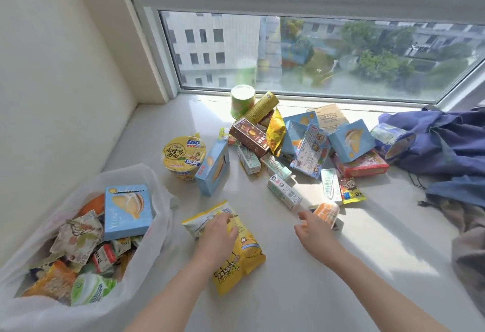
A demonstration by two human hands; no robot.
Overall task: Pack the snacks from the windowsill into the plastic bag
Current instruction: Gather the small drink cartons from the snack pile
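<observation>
The left grip (217,237) lies on top of a yellow bag (244,255), fingers bent down over its upper half and holding it flat on the windowsill (288,292). The bag's lower end sticks out toward the person from under the palm.

The right grip (312,229) is spread, fingers loose and stretched forward. Its fingertips are right at an orange packet (326,212); whether they touch it cannot be told. Just beyond the forefinger lies a white carton (284,191), flat on the sill.

To the left of the left grip, close by, the plastic bag (164,226) stands with its mouth wide. It is already well filled with small wrapped snacks, and a blue box (128,208) lies on top of them.

Ahead of the left grip a second blue box (214,171) stands on edge, and a noodle cup (183,158) sits upright just beside it on the far left.

Farther ahead of both grips, toward the window (315,50), the rest of the snacks lie in a loose pile (288,137) of boxes, cartons and packets leaning on each other. A green cup (242,100) stands at its far edge, near the glass. A red box (359,165) lies flat at its right side, beyond the right grip.

Well to the right of the right grip a blue cloth (446,142) is bunched on the sill.
</observation>
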